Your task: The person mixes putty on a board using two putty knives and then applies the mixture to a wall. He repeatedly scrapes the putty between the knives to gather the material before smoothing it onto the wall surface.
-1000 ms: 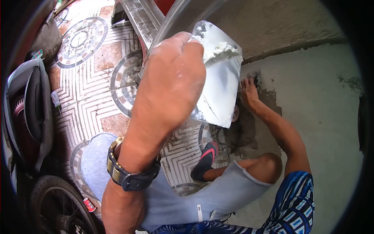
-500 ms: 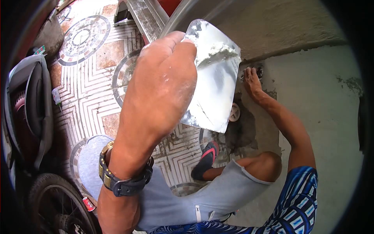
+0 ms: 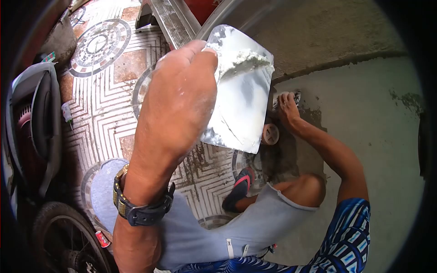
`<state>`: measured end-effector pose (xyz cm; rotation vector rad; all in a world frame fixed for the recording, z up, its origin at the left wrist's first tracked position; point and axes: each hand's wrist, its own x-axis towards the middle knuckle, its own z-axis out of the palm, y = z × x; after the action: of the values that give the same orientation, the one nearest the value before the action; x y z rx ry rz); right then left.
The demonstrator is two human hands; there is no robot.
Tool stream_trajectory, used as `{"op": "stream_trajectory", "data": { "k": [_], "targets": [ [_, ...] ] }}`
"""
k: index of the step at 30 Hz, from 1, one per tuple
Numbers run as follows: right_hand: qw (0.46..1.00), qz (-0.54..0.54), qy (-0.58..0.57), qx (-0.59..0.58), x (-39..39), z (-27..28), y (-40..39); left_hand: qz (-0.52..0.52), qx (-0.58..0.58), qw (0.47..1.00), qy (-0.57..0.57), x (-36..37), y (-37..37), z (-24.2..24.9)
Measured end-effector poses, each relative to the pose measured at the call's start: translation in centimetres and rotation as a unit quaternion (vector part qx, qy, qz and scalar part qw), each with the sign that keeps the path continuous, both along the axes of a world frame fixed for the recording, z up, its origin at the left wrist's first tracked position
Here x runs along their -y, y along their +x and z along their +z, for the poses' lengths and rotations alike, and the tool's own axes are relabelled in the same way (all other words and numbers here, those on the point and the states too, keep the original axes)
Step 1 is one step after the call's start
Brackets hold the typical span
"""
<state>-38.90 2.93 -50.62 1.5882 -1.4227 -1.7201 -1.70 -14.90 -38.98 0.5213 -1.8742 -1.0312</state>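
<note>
My left hand [image 3: 180, 98], with a watch [image 3: 143, 207] at its wrist, is closed on the edge of a flat, smooth putty board [image 3: 239, 104]. A ridge of white putty [image 3: 248, 61] lies across the board's upper part, and thin smears cover much of the rest. Farther off, my right hand [image 3: 289, 111] presses a flat putty scraper [image 3: 297, 97] to the low part of the wall. Its fingers hide most of that tool. Between the board and my right arm, a round cap with a cross mark [image 3: 271, 134] shows near the wall's foot.
The wall [image 3: 364, 118] runs along my right, coated smooth below a rougher band. A metal frame [image 3: 175, 22] stands ahead. At left are a grey plastic container [image 3: 52, 118], a wheel [image 3: 68, 236] and a red can [image 3: 103, 239] on the patterned tile floor [image 3: 109, 123].
My right hand and the scraper have slid down and slightly left in view along the wall. The board and my left hand have shifted a little left, still held the same way.
</note>
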Motion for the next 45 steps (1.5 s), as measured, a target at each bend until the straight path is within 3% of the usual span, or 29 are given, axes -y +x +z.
{"op": "stream_trajectory", "data": {
  "k": [4,6,9,13,17,21,22,24,27,29,31,33,35,36,39,42,43,45],
  "targets": [
    [0.996,0.070,0.011,-0.054,1.8,-3.0,-2.6,-0.049,-0.016,0.980,0.190,-0.6,0.2,1.0],
    [0.999,0.001,0.038,-0.026,2.6,-3.9,-3.1,-0.060,-0.006,0.975,0.212,-0.6,0.3,0.9],
    [0.999,-0.012,0.033,-0.001,1.9,-6.7,-6.5,-0.051,0.042,0.985,0.157,-0.4,0.4,0.5],
    [0.999,0.004,0.041,0.012,0.2,-7.3,-7.4,-0.030,-0.030,0.997,0.065,-1.0,-1.6,-0.5],
    [0.998,-0.017,0.049,0.029,-2.3,-8.0,-6.0,0.002,-0.021,0.998,-0.064,-0.9,-1.2,0.0],
    [0.990,-0.107,0.096,0.006,-2.9,-2.8,1.5,0.027,-0.015,0.998,-0.055,-0.3,-0.5,0.4],
    [0.993,-0.076,0.084,0.032,-2.9,-1.3,2.3,0.027,-0.027,0.998,-0.051,-0.2,-0.4,0.0],
    [0.992,-0.093,0.030,0.078,-2.2,1.2,2.9,0.039,-0.060,0.996,-0.052,-0.1,-0.3,-1.0],
    [0.978,-0.089,-0.101,0.157,-1.6,4.0,2.3,-0.052,-0.036,0.996,0.062,0.6,0.0,0.1],
    [0.931,-0.101,-0.226,0.267,-1.4,7.0,1.8,-0.053,-0.027,0.996,0.065,0.7,-0.4,-0.6],
    [0.816,-0.217,-0.298,0.445,-1.6,10.4,1.2,-0.052,-0.011,0.992,0.113,0.9,-1.2,-1.0],
    [0.655,-0.325,-0.360,0.580,-1.6,14.6,2.3,-0.055,-0.008,0.990,0.133,1.6,-2.5,-2.0],
    [0.458,-0.416,-0.406,0.672,-2.4,18.4,6.2,-0.062,-0.019,0.992,0.105,2.3,-3.8,-3.6],
    [0.391,-0.419,-0.440,0.691,-3.3,18.3,6.5,-0.050,0.004,0.995,0.090,2.4,-4.3,-4.4],
    [0.304,-0.350,-0.565,0.683,-3.3,18.9,12.1,-0.035,0.055,0.983,0.174,1.7,-6.5,-3.8],
    [0.425,-0.347,-0.581,0.601,-4.0,20.5,15.7,-0.154,-0.022,0.940,0.305,1.0,-9.4,-7.7],
    [0.464,-0.200,-0.561,0.656,-4.0,19.8,16.4,-0.198,-0.055,0.879,0.431,0.2,-9.7,-7.2],
    [0.520,0.006,-0.481,0.706,-3.5,19.4,17.4,-0.244,-0.082,0.791,0.555,-1.2,-10.1,-6.1]
  ]
}}
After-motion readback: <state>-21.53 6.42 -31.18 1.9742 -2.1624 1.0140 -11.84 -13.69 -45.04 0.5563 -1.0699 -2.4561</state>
